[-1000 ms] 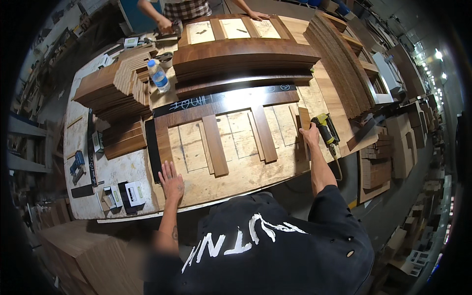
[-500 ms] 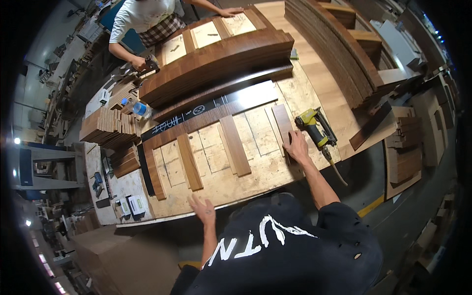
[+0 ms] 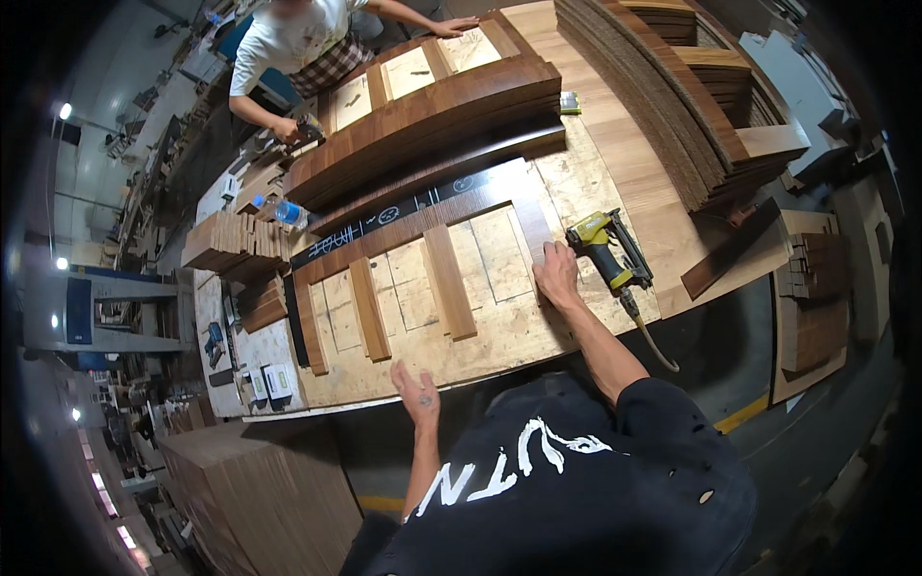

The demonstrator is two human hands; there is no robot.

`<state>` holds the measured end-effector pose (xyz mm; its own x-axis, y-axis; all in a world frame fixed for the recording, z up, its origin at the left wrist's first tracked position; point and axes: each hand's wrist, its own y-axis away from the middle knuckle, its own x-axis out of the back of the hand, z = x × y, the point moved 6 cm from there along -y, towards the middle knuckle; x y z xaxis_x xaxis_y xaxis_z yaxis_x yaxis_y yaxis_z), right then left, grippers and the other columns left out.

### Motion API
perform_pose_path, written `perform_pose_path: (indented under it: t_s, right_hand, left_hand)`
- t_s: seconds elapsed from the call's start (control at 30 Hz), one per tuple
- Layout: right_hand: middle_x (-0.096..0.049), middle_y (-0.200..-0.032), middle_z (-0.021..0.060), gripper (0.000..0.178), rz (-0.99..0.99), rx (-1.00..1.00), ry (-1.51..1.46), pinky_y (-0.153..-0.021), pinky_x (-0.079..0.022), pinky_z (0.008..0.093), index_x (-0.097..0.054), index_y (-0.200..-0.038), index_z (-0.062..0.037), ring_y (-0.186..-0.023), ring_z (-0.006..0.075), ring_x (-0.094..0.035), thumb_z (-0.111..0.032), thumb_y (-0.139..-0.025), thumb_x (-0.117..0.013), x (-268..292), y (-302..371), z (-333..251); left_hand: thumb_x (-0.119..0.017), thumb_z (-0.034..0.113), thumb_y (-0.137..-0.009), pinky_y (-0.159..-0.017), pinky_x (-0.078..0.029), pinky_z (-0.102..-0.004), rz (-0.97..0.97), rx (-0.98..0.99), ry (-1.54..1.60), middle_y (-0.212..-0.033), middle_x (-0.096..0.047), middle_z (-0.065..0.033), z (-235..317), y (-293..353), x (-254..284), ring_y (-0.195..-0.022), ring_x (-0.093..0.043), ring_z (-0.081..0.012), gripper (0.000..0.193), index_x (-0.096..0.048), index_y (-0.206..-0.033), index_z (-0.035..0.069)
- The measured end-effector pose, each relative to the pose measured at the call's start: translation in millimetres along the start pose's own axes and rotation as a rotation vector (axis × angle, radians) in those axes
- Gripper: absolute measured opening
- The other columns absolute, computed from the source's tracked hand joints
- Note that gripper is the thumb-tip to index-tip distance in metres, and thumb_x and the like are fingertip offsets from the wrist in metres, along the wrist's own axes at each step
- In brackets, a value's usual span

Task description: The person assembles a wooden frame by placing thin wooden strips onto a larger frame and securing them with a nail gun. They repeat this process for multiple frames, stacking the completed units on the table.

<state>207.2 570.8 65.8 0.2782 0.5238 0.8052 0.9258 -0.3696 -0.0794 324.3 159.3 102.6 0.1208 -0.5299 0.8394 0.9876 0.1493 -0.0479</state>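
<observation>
Centre of the frame: a wooden frame assembly (image 3: pixel 423 278) lying flat on a pale plywood worktop (image 3: pixel 499 331). Made of dark brown veneered strips: one long rail running from lower left up toward the right, with four shorter uprights hanging off it like comb teeth, evenly spaced, pale board showing in the gaps between. Grain running lengthwise along each strip, edges square, surfaces matt.

Right hand (image 3: pixel 557 274) just right of centre, palm down, fingers spread and flat on the rightmost upright (image 3: pixel 533 230) of the assembly. Left hand (image 3: pixel 418 392) lower centre, open and loosely spread, at the near edge of the worktop, apart from the strips; contact with the edge not clear.

Just right of the right hand, a yellow and black nail gun (image 3: pixel 605 252) lying on the worktop, hose trailing toward the lower right. Above the assembly, a black ruled strip (image 3: pixel 384 216) alongside the long rail, then a stack of long curved dark boards (image 3: pixel 423 120). Upper left, a clear water bottle (image 3: pixel 281 211) with a blue cap beside a pile of short brown wood pieces (image 3: pixel 230 245). Top of the frame, another person in a white shirt (image 3: pixel 288 38) at the far side of the bench. Upper right, a tall slanted stack of brown panels (image 3: pixel 672 86)
</observation>
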Motion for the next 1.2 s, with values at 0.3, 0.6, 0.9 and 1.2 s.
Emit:
perform_pose_path:
  t_s: [0.3,0.6,0.9,1.2]
  right_hand:
    - [-0.060,-0.134,0.0272,0.057,-0.107,0.013,-0.220,-0.107,-0.046,0.0448,-0.058,-0.133,0.0048,-0.123,0.0422,-0.057,-0.030,-0.089,-0.070,29.9,11.7,21.7]
    - [-0.067,-0.113,0.0226,0.040,0.061,-0.087,-0.155,-0.094,-0.051,0.0450,-0.064,-0.123,0.0027,-0.106,0.0384,-0.065,-0.019,-0.090,-0.068,105.2,6.6,49.0]
    - [-0.052,-0.122,0.0274,0.083,-0.304,-0.098,0.039,-0.098,-0.047,0.0508,-0.031,-0.152,0.0037,-0.115,0.0465,-0.050,-0.008,-0.083,-0.075,85.9,-17.8,96.3]
    - [-0.073,-0.096,0.0178,0.053,-0.619,-0.534,-0.308,-0.083,-0.056,0.0395,-0.058,-0.130,0.0056,-0.087,0.0321,-0.071,-0.017,-0.084,-0.075,143.8,-107.8,103.8]
  left_hand:
    - [-0.057,0.020,-0.098,-0.117,-0.033,-0.0500,-0.067,-0.292,0.177,-0.154,-0.036,-0.0309,147.2,-10.8,-78.5,-0.140,-0.039,-0.0479,0.059,-0.040,-0.148,-0.007]
    - [-0.054,0.036,-0.099,-0.121,-0.019,-0.0571,-0.279,-0.248,0.076,-0.158,-0.027,-0.0343,249.8,-55.1,-183.0,-0.146,-0.028,-0.0475,0.071,-0.034,-0.152,-0.008]
    - [-0.045,0.038,-0.102,-0.122,-0.003,-0.0627,-0.226,-0.109,-0.187,-0.163,-0.008,-0.0386,307.2,-141.5,-278.0,-0.154,-0.005,-0.0490,0.079,-0.019,-0.157,-0.012]
    - [-0.055,0.038,-0.099,-0.123,-0.011,-0.0630,-0.184,-0.136,-0.301,-0.160,-0.015,-0.0419,312.1,-149.1,-281.3,-0.152,-0.015,-0.0516,0.080,-0.027,-0.155,-0.011]
